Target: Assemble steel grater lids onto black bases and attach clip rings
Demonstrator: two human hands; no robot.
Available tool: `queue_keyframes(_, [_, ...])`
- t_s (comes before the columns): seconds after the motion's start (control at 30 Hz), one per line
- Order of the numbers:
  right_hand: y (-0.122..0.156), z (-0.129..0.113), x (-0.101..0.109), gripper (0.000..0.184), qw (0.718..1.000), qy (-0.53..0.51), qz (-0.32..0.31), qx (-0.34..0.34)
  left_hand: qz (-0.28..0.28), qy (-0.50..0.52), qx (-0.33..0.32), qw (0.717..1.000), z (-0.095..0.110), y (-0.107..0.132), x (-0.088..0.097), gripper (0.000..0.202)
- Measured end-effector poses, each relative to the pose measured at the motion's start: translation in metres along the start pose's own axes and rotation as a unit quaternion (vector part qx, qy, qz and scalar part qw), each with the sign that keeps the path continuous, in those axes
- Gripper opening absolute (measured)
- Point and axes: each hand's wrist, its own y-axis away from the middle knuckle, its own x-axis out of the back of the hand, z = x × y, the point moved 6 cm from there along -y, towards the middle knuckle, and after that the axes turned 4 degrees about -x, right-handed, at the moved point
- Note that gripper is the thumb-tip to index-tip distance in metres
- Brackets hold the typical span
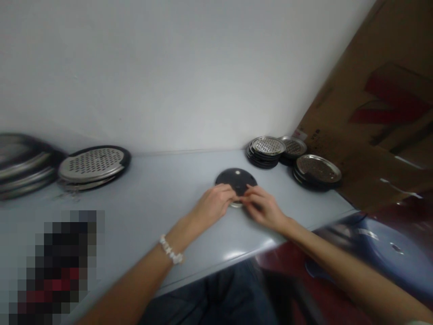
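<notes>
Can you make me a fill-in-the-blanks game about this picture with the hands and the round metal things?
1. A white beaded bracelet is on the person's ____ wrist.
2. The left hand and the right hand touch a round disc whose top is ____.
3. The metal plates stacked by the wall are full of small ____.
4. The big brown sheet leaning at the right is made of ____.

Answers: left; black; holes; cardboard.
</notes>
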Motion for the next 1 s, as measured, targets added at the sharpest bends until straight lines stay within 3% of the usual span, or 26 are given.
queue_keyframes(0.77, [0.010, 0.017, 0.011, 0.015, 0.999, -0.026, 0.003, -0.028, -0.009, 0.000, -0.014, 1.000, 0.009, -0.010, -0.010, 0.019])
queue_keyframes(1.0, [0.010, 0.021, 0.016, 0.012, 0.999, -0.033, 0.001, -0.029, -0.016, 0.009, -0.045, 0.999, 0.005, -0.014, -0.013, 0.018])
